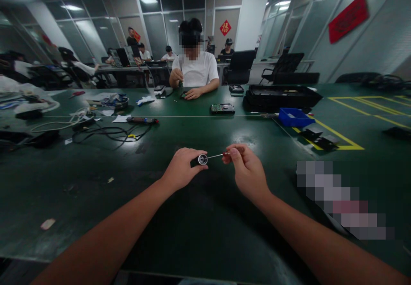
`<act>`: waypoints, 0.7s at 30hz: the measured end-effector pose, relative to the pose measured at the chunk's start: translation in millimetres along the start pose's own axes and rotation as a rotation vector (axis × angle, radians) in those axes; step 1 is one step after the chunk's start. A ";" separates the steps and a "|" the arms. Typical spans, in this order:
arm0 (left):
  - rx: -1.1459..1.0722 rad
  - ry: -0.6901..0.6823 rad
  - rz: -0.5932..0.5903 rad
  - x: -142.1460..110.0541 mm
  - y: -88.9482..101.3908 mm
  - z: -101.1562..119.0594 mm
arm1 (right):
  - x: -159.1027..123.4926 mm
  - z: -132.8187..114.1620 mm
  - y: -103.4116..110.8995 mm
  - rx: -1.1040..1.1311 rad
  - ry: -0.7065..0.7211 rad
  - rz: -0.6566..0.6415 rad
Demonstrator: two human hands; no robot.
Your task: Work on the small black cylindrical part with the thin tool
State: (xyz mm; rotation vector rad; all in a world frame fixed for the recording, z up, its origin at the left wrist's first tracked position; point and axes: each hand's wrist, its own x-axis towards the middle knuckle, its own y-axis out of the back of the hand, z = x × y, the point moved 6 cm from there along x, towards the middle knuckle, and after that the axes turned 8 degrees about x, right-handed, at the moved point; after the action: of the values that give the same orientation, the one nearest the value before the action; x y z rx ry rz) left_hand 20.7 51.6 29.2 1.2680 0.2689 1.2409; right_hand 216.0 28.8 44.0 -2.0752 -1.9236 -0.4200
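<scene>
My left hand (184,167) is closed around a small black cylindrical part (202,160), whose round silvery open end faces right. Pinched in the fingers of my right hand (247,165) is a thin screwdriver (214,156) with a reddish handle, mostly covered by the fingers. Its metal shaft points left, and the tip reaches the open end of the cylinder. How deep the tip sits inside cannot be made out. Both hands are held above the green table (180,233).
Across the table sits a person (195,68) handling a small part. A hard drive (222,108), a black tray (282,97) and a blue bin (294,117) lie beyond my hands. Cables (112,134) and an electric screwdriver (142,120) are at left. A blurred-out object (343,203) lies at right.
</scene>
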 end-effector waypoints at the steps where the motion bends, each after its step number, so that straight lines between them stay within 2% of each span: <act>1: 0.001 0.000 -0.002 -0.2 -0.2 0.0 | -1.1 -1.2 -0.8 -0.034 0.014 -0.015; 7: 0.007 -0.014 0.008 -0.9 -0.4 -0.3 | -3.8 -8.0 -2.9 -0.162 0.083 -0.060; 10: 0.010 -0.017 0.002 -1.2 -0.9 -0.2 | -5.0 -16.8 -4.1 -0.325 0.142 -0.088; 14: 0.011 -0.021 -0.002 -1.1 -1.0 0.9 | -6.0 -26.5 -0.4 -0.522 0.210 -0.022; 21: 0.020 -0.020 -0.001 -1.6 -0.9 0.3 | -7.9 -25.8 -1.5 -0.536 0.236 -0.026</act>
State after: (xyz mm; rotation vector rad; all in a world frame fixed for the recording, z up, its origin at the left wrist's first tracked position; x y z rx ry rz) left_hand 20.8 50.3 27.9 1.2966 0.2682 1.2268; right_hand 213.4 11.5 64.6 -2.1697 -1.8358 -1.2428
